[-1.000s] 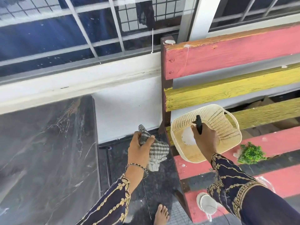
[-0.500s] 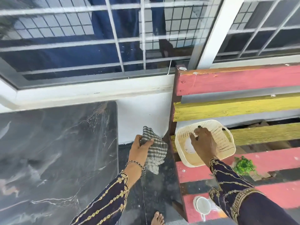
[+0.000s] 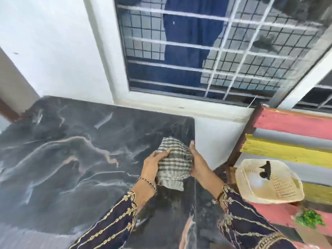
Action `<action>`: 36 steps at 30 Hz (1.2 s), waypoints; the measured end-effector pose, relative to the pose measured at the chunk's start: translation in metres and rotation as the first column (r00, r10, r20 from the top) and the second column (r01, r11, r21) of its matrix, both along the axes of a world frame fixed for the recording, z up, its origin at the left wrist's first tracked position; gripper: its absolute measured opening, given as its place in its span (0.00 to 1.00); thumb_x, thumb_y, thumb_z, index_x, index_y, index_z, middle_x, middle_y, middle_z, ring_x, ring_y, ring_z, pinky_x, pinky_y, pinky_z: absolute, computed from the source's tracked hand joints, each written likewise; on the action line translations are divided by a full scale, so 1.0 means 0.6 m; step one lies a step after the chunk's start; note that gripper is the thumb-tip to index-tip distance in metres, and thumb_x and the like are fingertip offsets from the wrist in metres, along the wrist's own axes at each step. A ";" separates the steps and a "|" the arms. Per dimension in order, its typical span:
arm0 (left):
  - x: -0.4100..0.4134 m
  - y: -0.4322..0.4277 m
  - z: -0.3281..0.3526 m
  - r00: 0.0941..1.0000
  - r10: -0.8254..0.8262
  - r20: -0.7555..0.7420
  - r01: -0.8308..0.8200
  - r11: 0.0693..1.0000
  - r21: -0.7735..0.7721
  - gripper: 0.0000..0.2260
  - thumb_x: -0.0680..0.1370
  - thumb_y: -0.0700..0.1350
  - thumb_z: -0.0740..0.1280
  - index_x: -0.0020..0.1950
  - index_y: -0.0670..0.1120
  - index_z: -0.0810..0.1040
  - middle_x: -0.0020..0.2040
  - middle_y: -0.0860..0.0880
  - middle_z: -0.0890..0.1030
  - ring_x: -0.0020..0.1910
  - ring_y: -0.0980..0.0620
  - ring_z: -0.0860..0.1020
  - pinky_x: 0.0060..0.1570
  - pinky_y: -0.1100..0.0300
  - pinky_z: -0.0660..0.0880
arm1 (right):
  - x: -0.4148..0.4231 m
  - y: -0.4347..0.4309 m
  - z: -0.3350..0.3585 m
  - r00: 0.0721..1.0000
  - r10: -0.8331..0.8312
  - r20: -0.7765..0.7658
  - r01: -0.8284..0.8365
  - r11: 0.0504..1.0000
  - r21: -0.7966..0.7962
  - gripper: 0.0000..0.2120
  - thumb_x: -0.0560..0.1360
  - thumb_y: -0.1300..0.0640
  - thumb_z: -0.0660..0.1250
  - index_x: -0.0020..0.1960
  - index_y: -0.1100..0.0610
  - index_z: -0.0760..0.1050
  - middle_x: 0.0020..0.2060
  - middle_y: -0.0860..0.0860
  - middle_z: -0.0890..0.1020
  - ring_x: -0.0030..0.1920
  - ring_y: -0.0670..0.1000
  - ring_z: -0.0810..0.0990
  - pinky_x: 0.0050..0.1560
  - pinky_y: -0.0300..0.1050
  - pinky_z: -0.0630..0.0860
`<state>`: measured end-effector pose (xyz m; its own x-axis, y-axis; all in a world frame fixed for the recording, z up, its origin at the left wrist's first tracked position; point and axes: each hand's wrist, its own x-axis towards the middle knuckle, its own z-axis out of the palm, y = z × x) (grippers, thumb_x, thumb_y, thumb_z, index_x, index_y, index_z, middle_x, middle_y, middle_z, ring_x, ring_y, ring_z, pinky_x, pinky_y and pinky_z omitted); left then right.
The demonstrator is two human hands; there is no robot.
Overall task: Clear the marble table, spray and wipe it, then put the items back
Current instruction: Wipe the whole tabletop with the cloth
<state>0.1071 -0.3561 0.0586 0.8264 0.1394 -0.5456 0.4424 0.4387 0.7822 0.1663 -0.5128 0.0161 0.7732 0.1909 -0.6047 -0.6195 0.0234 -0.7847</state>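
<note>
Head view, looking down. We note a bunched checked cloth (image 3: 173, 164), grey and white, held between both hands over the right part of the marble table (image 3: 71, 150), close to its right edge. We cannot tell whether the lowest fold of the cloth touches the stone.

Left hand (image 3: 151, 166): thumb laid over the top of the bundle, fingers curled in at its left side, gripping the fabric. A beaded bracelet (image 3: 147, 182) sits on that wrist.

Right hand (image 3: 198, 164): clasped against the right side of the bundle, one finger lying straight up along the cloth's edge. The thumb is hidden behind the fabric. Both sleeves are dark blue with gold embroidery.

The table top is dark grey marble with pale and rust veins. Its far side meets a white wall under a barred window (image 3: 197, 51).

To the right, apart from the table, stands a bench (image 3: 287, 123) of pink and yellow painted slats. On it rests a cream woven basket (image 3: 280, 193), tilted toward us. Inside lies a spray bottle (image 3: 265, 170): the black trigger head shows clearly, the pale body below it is blurred. Just in front of the basket, on a pink slat, we see a small green plant (image 3: 309, 219), also soft in focus.
</note>
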 end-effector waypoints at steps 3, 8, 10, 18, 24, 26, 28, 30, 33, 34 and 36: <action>-0.068 0.126 0.014 0.998 0.060 -0.005 -0.060 0.998 -0.014 0.15 0.73 0.43 0.73 0.58 0.41 0.81 0.51 0.39 0.85 0.51 0.39 0.84 0.56 0.43 0.79 | -0.060 0.123 0.044 0.994 0.092 -0.062 -0.073 0.964 0.257 0.38 0.74 0.29 0.62 0.59 0.63 0.84 0.59 0.62 0.84 0.61 0.62 0.82 0.68 0.63 0.72; -0.174 0.321 0.018 0.990 0.143 0.009 -0.143 0.987 0.070 0.16 0.75 0.44 0.71 0.61 0.43 0.78 0.54 0.41 0.84 0.49 0.43 0.83 0.51 0.52 0.81 | -0.128 0.312 0.071 0.941 0.327 0.084 -0.337 0.915 0.220 0.22 0.74 0.48 0.75 0.63 0.60 0.82 0.63 0.61 0.82 0.63 0.61 0.81 0.70 0.64 0.72; -0.217 0.395 0.018 0.989 0.144 0.020 -0.145 0.982 0.120 0.07 0.76 0.41 0.69 0.54 0.44 0.80 0.51 0.42 0.84 0.45 0.46 0.82 0.44 0.58 0.80 | -0.151 0.391 0.074 0.912 0.398 0.102 -0.407 0.908 0.100 0.22 0.72 0.50 0.77 0.61 0.61 0.82 0.59 0.60 0.84 0.60 0.61 0.83 0.67 0.63 0.75; -0.358 0.611 -0.007 0.980 0.196 -0.004 -0.195 0.975 0.107 0.20 0.73 0.39 0.73 0.62 0.51 0.73 0.58 0.42 0.82 0.57 0.41 0.82 0.60 0.44 0.77 | -0.220 0.654 0.082 0.774 0.611 0.165 -0.606 0.791 -0.086 0.08 0.75 0.55 0.75 0.50 0.58 0.82 0.48 0.55 0.88 0.49 0.53 0.87 0.58 0.52 0.80; -0.377 0.752 -0.039 0.954 0.298 -0.025 -0.273 0.903 0.333 0.13 0.77 0.39 0.69 0.61 0.45 0.76 0.48 0.50 0.82 0.44 0.54 0.80 0.48 0.61 0.78 | -0.223 0.814 0.041 0.615 0.741 0.269 -0.717 0.668 -0.201 0.18 0.69 0.58 0.81 0.57 0.62 0.83 0.52 0.56 0.87 0.57 0.57 0.85 0.61 0.51 0.79; -0.370 0.803 -0.052 0.954 0.298 -0.036 -0.263 0.886 0.383 0.15 0.77 0.40 0.69 0.63 0.43 0.75 0.51 0.48 0.83 0.44 0.55 0.80 0.44 0.66 0.78 | -0.214 0.869 0.026 0.592 0.757 0.277 -0.716 0.651 -0.250 0.13 0.71 0.63 0.79 0.54 0.62 0.82 0.48 0.55 0.88 0.54 0.57 0.85 0.49 0.37 0.80; -0.363 0.856 -0.064 0.949 0.309 -0.067 -0.257 0.877 0.405 0.15 0.77 0.40 0.69 0.64 0.42 0.75 0.51 0.46 0.83 0.40 0.58 0.80 0.37 0.71 0.77 | -0.202 0.928 0.015 0.570 0.778 0.266 -0.713 0.629 -0.310 0.10 0.72 0.64 0.78 0.50 0.58 0.79 0.43 0.52 0.87 0.49 0.52 0.86 0.41 0.33 0.77; -0.362 0.896 -0.069 0.942 0.317 -0.111 -0.253 0.887 0.387 0.13 0.78 0.38 0.67 0.63 0.40 0.74 0.46 0.46 0.82 0.34 0.61 0.81 0.32 0.71 0.77 | -0.194 0.972 0.004 0.544 0.797 0.262 -0.708 0.603 -0.367 0.09 0.72 0.62 0.77 0.49 0.56 0.79 0.41 0.50 0.86 0.44 0.48 0.85 0.43 0.38 0.78; -0.349 0.961 -0.082 0.938 0.312 -0.153 -0.233 0.891 0.389 0.11 0.77 0.38 0.67 0.59 0.44 0.75 0.50 0.45 0.82 0.38 0.58 0.81 0.36 0.68 0.78 | -0.179 1.048 -0.006 0.549 0.791 0.269 -0.638 0.605 -0.476 0.08 0.73 0.57 0.76 0.41 0.58 0.78 0.35 0.49 0.83 0.38 0.50 0.80 0.39 0.45 0.73; -0.346 0.981 -0.088 0.937 0.311 -0.161 -0.229 0.892 0.389 0.09 0.77 0.38 0.67 0.56 0.46 0.76 0.53 0.43 0.83 0.42 0.54 0.82 0.40 0.64 0.79 | -0.175 1.069 -0.005 0.555 0.785 0.276 -0.593 0.606 -0.530 0.11 0.74 0.55 0.74 0.38 0.57 0.74 0.32 0.50 0.79 0.35 0.51 0.77 0.37 0.46 0.70; -0.343 1.015 -0.097 0.929 0.325 -0.177 -0.236 0.888 0.394 0.07 0.78 0.38 0.65 0.51 0.48 0.78 0.51 0.42 0.84 0.44 0.48 0.83 0.41 0.56 0.80 | -0.165 1.105 0.006 0.526 0.777 0.345 -0.482 0.607 -0.632 0.12 0.74 0.53 0.69 0.37 0.56 0.69 0.30 0.51 0.75 0.32 0.53 0.73 0.36 0.48 0.68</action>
